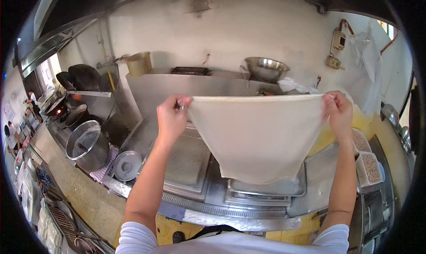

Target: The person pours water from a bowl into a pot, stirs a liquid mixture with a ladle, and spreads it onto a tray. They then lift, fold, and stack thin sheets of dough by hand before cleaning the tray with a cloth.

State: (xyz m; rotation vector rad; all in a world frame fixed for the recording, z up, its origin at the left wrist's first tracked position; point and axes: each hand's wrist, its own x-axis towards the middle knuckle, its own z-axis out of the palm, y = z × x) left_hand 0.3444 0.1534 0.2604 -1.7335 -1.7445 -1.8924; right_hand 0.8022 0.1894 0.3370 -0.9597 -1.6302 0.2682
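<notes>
A thin, pale sheet of dough or wrapper (257, 136) hangs stretched between both my hands above a steel steamer counter. My left hand (171, 116) pinches its upper left corner, and my right hand (338, 112) pinches the upper right corner. The sheet droops to a point over a rectangular steel tray (266, 189). To the left of the hanging sheet lies a perforated steel tray (186, 161).
A big steel pot (86, 145) and a round lid (127, 165) stand at the left. Two tubs of filling (366, 158) sit at the right. A steel bowl (266, 68) and a bucket (139, 63) rest on the back ledge. People work far left.
</notes>
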